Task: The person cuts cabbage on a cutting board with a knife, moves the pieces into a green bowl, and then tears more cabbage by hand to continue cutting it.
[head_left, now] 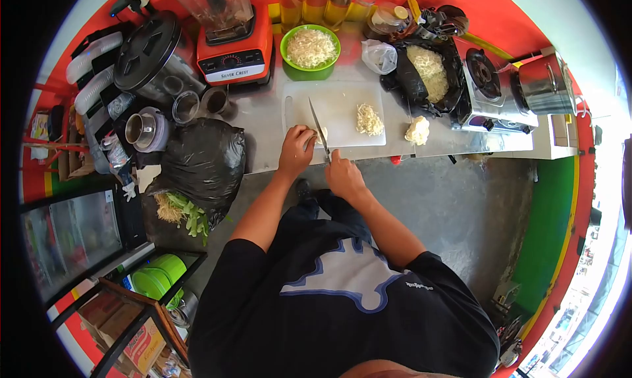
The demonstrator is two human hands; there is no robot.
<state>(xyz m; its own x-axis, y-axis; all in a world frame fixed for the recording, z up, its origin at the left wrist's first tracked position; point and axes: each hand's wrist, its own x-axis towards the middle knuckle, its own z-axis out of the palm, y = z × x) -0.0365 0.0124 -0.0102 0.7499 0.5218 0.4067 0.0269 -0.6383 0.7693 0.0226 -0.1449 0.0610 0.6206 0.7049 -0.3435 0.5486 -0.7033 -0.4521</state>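
My right hand (345, 175) is closed round the handle of a knife (318, 126), whose blade points away from me over the white cutting board (299, 101). My left hand (298, 144) has its fingers bent onto a small pale piece of food (321, 136) just left of the blade, near the board's front edge. On the board's right part lies a pile of pale shreds (369, 120). A pale, lumpy piece (417, 130) sits on the metal counter to the right of the board.
Behind the board stand a green bowl of shreds (311, 48) and a red blender (236, 57). A black bag of shreds (429, 72) and a stove (495, 100) are at the right. A large black bag (207, 157) and a metal cup (140, 129) are at the left.
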